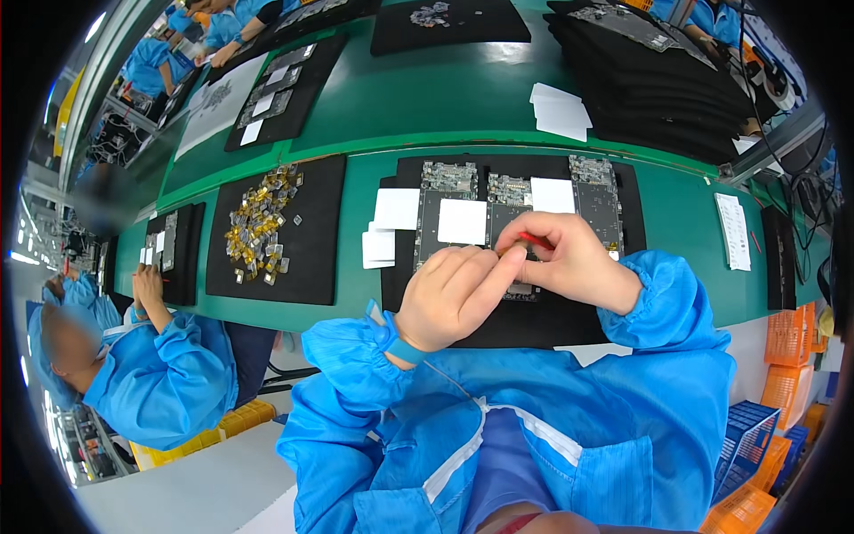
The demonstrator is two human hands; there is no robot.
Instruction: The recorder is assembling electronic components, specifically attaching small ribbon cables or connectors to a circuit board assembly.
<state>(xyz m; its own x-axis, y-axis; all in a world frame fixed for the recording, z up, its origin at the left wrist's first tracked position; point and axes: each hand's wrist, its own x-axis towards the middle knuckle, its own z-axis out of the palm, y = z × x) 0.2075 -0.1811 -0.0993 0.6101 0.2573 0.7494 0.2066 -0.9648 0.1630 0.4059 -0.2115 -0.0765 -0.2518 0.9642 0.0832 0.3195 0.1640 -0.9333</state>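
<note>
My left hand (449,298) and my right hand (569,258) meet over the circuit boards, fingertips together. A slim red object (536,240) shows between the thumb and fingers of my right hand; its kind is unclear. The fingers of my left hand are pinched beside it, and what they hold is hidden. Beneath my hands lies a dark circuit board (510,190), partly covered. Another circuit board (449,178) is to its left, and a third circuit board (594,178) to its right. White cards (463,221) rest on the boards. All lie on a black mat (632,205).
At left, another black mat (311,258) bears a heap of small silver and amber parts (262,222). Black mats (658,98) are stacked at the far right. A printed sheet (733,231) lies right. A co-worker (160,374) sits at left; orange crates (790,336) stand at right.
</note>
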